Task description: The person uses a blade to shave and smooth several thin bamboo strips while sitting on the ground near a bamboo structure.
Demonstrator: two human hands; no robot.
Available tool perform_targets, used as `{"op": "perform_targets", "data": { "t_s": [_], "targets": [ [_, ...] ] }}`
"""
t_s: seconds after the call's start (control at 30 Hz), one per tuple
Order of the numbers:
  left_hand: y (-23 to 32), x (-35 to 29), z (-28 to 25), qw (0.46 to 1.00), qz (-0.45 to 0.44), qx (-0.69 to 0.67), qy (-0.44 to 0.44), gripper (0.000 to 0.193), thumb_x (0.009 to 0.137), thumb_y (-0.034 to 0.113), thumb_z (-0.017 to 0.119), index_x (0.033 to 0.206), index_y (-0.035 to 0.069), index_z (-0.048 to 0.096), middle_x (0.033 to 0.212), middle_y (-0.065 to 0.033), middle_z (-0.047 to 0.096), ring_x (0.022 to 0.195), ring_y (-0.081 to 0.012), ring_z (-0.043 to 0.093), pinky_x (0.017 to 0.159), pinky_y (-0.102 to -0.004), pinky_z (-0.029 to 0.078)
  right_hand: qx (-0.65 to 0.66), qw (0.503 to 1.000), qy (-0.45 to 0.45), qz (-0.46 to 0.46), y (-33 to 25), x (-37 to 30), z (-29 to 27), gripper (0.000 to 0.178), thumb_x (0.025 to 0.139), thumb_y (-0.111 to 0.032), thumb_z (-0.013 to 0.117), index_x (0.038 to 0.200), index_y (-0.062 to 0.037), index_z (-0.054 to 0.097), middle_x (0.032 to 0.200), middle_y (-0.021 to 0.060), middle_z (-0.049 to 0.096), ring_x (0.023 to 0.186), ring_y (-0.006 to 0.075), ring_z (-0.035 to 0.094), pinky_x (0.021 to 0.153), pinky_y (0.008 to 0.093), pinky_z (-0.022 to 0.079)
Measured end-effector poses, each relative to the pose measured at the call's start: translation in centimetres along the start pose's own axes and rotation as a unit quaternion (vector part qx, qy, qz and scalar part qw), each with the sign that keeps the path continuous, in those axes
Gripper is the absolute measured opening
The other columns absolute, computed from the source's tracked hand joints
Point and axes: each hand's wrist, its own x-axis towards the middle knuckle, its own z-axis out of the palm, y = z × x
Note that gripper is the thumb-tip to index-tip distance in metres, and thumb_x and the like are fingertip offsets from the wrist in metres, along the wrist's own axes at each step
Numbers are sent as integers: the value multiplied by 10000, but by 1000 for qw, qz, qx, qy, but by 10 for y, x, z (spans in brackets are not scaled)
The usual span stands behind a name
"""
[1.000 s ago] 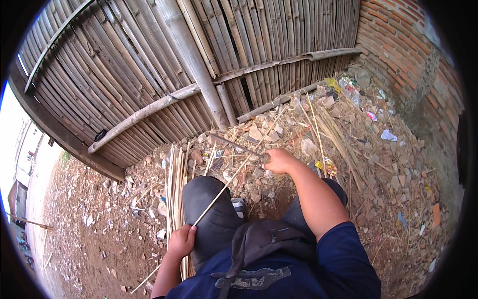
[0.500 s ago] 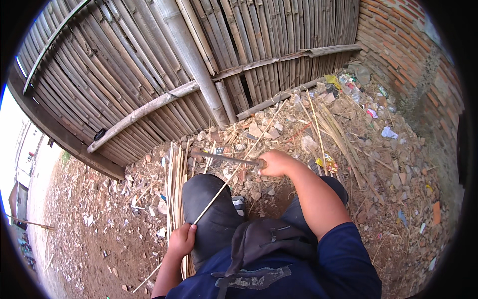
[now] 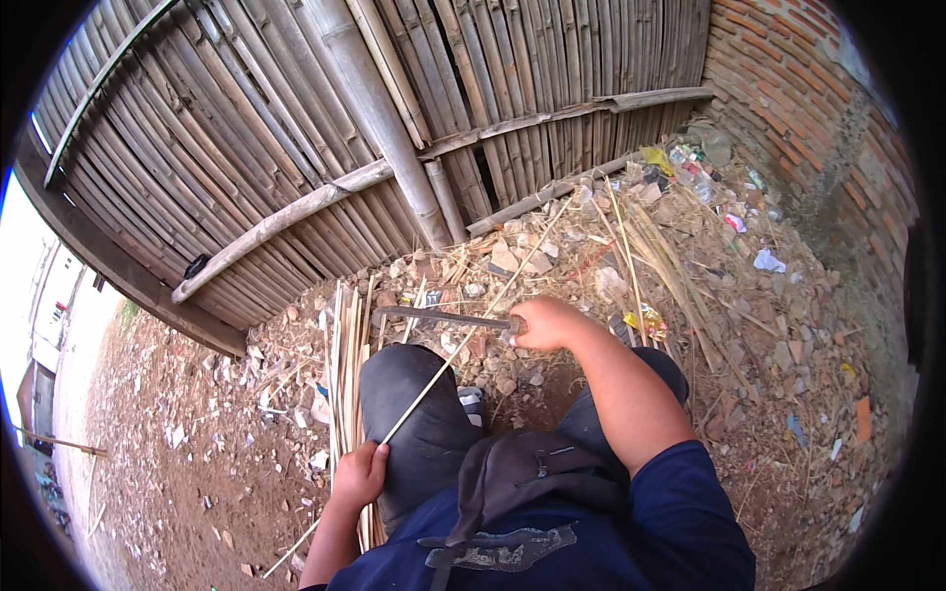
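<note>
My left hand [image 3: 359, 475] is closed around a long, thin bamboo strip [image 3: 419, 398] beside my left thigh. The strip slants from lower left up across my left knee to the rubble ahead. Above my knees, my right hand [image 3: 544, 323] grips the wooden handle of a long knife with a hooked tip [image 3: 448, 316]. Its narrow dark blade points left and crosses the strip; whether the two touch, I cannot tell. A bundle of pale bamboo strips [image 3: 346, 384] lies along the outer side of my left leg.
A bamboo wall [image 3: 266, 128] stands ahead, with a brick wall [image 3: 788, 89] at the right. Stones, dry straw and litter cover the ground. More split bamboo [image 3: 670, 266] lies on the rubble at front right. A dark bag [image 3: 537, 473] rests at my waist.
The knife has rotated in my right hand, so its hooked tip now shows more plainly at the left end. My left hand and the bamboo strip stay nearly in place.
</note>
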Motion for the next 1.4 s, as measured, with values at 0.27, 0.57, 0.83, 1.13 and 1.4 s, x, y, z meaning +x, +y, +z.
{"op": "perform_targets", "data": {
  "t_s": [0.27,0.57,0.83,1.13,1.4],
  "targets": [
    [3,1,-1,1000,-4,-5,-2,392,1016,332,545,778,20,556,695,-265,612,716,-489,623,645,-557,473,26,994,89,49,26,9,2,392,824,-337,745,1115,-80,697,1090,187,706,1045,362,668,911,449,528],
    [2,-1,0,1000,-4,-15,-1,389,1014,325,552,775,19,551,692,-264,608,704,-489,619,633,-552,466,-8,1000,28,-8,5,-1,1,408,820,-348,744,1119,-76,691,1098,185,703,1048,371,665,904,455,531],
    [3,0,2,1000,8,-2,17,388,1008,321,562,765,19,550,674,-257,601,697,-484,621,629,-549,474,38,995,65,69,19,3,-7,478,822,-333,747,1220,-79,674,1167,190,694,1116,360,648,949,445,521],
    [-3,-1,4,1000,10,-7,11,381,1022,291,534,770,5,543,664,-255,589,677,-465,618,606,-505,462,11,999,-12,30,0,-5,-14,469,830,-352,747,1201,-74,677,1158,184,698,1104,361,652,942,443,522],
    [3,-1,3,1000,14,-2,19,391,1021,294,538,757,6,533,648,-253,581,660,-471,609,597,-509,458,34,995,63,70,18,-1,-14,489,834,-355,751,1222,-68,669,1181,183,691,1110,361,651,947,440,522]
  ]
}}
